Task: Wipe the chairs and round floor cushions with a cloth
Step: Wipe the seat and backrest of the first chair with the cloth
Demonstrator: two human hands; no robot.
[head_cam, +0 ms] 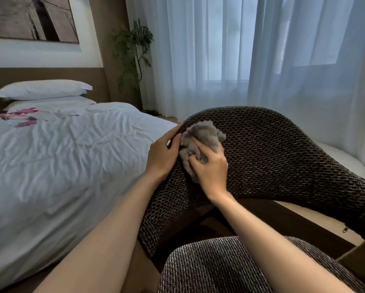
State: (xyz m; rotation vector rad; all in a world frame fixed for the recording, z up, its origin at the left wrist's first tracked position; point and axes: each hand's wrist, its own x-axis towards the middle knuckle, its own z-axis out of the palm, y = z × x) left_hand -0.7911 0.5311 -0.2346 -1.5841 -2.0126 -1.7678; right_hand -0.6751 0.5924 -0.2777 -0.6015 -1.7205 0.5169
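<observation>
1. The chair [283,157] has a dark woven back, and it stands just beside the bed [61,157].
2. The grey cloth [202,134] lies bunched against the upper left part of the chair's back, near its top edge.
3. The right hand [211,166] presses the cloth onto the weave. Its fingers [195,144] are curled into the folds and grip the cloth.
4. The left hand [163,153] clasps the left edge of the chair back, just beside the cloth. Its thumb lies on the front face and its fingers wrap over the edge, their ends hidden behind it.
5. The chair's seat [219,269], in a lighter weave, shows at the bottom, under the right forearm.
6. Two white pillows [44,89] are stacked at the head of the bed.
7. Sheer curtains [209,49] hang behind the chair, with a leafy plant [133,45] in the corner.
</observation>
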